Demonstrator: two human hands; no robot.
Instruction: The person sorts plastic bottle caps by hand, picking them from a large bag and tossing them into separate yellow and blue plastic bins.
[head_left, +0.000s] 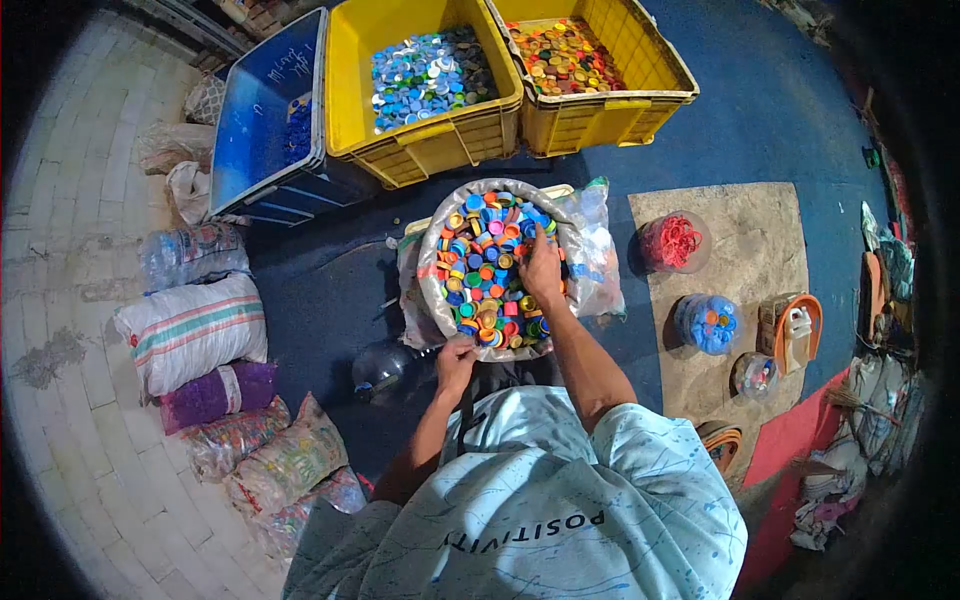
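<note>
A round sack (432, 290) with a rolled silvery rim stands in front of me, filled with bottle caps (490, 270) of many colours. My right hand (541, 268) reaches over the right side of the caps. Its fingers are stretched out and touch them; whether a cap lies under the fingertips is hidden. At the near left edge of the sack, my left hand (456, 358) has its fingers closed at the rim.
Beyond the sack stand a blue crate (265, 120), a yellow crate (425, 140) of blue and white caps, and another yellow crate (605, 120) of orange and yellow ones. Stuffed bags (195, 330) line the left. Clear containers (708, 322) sit on a mat (740, 220) at right.
</note>
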